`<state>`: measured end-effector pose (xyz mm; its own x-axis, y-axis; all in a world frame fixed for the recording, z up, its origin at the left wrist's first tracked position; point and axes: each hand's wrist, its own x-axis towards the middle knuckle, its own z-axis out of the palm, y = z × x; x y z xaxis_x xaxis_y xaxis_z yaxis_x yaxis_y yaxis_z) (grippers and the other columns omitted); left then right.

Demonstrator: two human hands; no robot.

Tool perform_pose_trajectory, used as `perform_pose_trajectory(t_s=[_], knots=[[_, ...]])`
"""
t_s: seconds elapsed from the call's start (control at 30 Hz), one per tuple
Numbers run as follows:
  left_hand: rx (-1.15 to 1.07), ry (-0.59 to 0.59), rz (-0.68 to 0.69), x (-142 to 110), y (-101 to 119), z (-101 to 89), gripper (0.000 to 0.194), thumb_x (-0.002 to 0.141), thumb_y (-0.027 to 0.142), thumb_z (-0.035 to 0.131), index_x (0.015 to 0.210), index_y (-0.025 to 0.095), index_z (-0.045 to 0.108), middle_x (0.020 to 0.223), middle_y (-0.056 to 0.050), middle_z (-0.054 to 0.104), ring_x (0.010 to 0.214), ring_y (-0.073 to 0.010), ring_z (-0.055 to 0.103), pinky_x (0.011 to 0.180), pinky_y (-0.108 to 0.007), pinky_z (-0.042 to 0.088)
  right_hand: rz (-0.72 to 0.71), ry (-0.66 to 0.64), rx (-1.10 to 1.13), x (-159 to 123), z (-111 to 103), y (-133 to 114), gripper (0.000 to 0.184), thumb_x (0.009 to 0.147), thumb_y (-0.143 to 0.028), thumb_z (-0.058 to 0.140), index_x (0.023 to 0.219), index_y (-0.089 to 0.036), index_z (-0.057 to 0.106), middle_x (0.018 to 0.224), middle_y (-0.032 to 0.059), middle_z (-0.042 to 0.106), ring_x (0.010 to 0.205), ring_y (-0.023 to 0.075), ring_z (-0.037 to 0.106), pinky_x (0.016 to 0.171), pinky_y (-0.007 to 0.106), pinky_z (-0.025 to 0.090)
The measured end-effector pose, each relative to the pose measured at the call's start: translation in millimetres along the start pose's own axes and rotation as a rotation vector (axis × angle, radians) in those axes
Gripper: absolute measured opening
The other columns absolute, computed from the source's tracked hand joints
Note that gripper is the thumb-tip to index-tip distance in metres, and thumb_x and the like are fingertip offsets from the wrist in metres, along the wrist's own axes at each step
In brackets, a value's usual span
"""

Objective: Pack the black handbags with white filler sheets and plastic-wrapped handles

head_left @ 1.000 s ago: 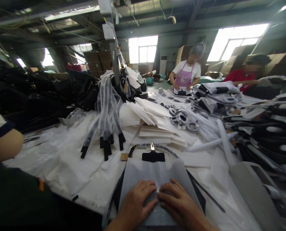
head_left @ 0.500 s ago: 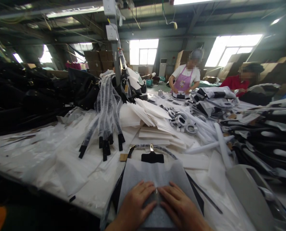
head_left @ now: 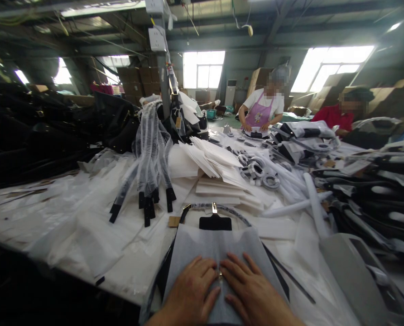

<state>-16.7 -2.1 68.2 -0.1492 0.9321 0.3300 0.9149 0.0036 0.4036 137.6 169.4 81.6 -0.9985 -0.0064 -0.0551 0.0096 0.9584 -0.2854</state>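
A black handbag [head_left: 161, 276] lies in front of me at the table's near edge, its wrapped handle [head_left: 232, 209] pointing away. Over its front is spread a thin white paper sheet [head_left: 202, 242]. My left hand [head_left: 193, 287] rests flat on the left half of this sheet, and my right hand [head_left: 249, 285] presses on the right half, fingers stretched out. Between the fingertips a small metal clasp [head_left: 220, 274] shows at the sheet's middle. A black flap with a gold buckle [head_left: 214, 219] sticks out above the sheet. Beside the handle is a brown tag [head_left: 174, 221].
Plastic-wrapped straps [head_left: 151, 158] hang at the left of a post, near stacked white sheets [head_left: 212, 158]. Rolls of tape-like strips [head_left: 256, 168] lie beyond. A grey device [head_left: 358, 276] stands at right, by piled black bags [head_left: 375, 194]. Two people [head_left: 261, 111] work across the table.
My right hand has shifted slightly, its fingers a little more spread and nearer the middle. More of the metal clasp shows now. The bag and sheet lie almost as before.
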Motion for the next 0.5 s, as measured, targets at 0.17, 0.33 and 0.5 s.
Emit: perform_pose_trajectory(t_s=[0.17,0.33,0.5], knots=[[0.129,-0.177,0.035,-1.2,-11.1,-12.8,0.052,0.087,0.047,0.064,0.132,0.024,0.054,0.148,-0.010,0.051,0.140,-0.0359,0.040,0.111,-0.063,0.036,0.080,-0.045,0.023,-1.7,-5.0,4.4,0.060,0.097,-0.053,0.048,0.153,-0.037,0.030,0.160,0.0058,0.025,0.146,0.0396,0.025,0.112,0.070,0.026],[0.275,-0.009,0.180,-6.5,-29.0,3.9,0.054,0.087,0.058,0.062,0.128,0.023,0.059,0.148,-0.010,0.051,0.137,-0.0329,0.046,0.114,-0.051,0.036,-0.022,0.137,-0.172,0.0,10.1,17.2,0.066,0.095,-0.055,0.051,0.154,-0.032,0.029,0.156,0.0071,0.035,0.139,0.0367,0.042,0.109,0.057,0.040],[0.521,0.205,0.343,-8.0,-41.1,20.0,0.020,0.097,0.030,0.057,0.113,0.024,0.067,0.127,-0.002,0.069,0.115,-0.0233,0.067,0.110,-0.038,0.044,-0.246,0.450,-0.502,-0.1,38.5,39.0,0.067,0.093,-0.057,0.055,0.149,-0.021,0.043,0.135,0.0081,0.062,0.114,0.0285,0.067,0.096,0.039,0.051]])
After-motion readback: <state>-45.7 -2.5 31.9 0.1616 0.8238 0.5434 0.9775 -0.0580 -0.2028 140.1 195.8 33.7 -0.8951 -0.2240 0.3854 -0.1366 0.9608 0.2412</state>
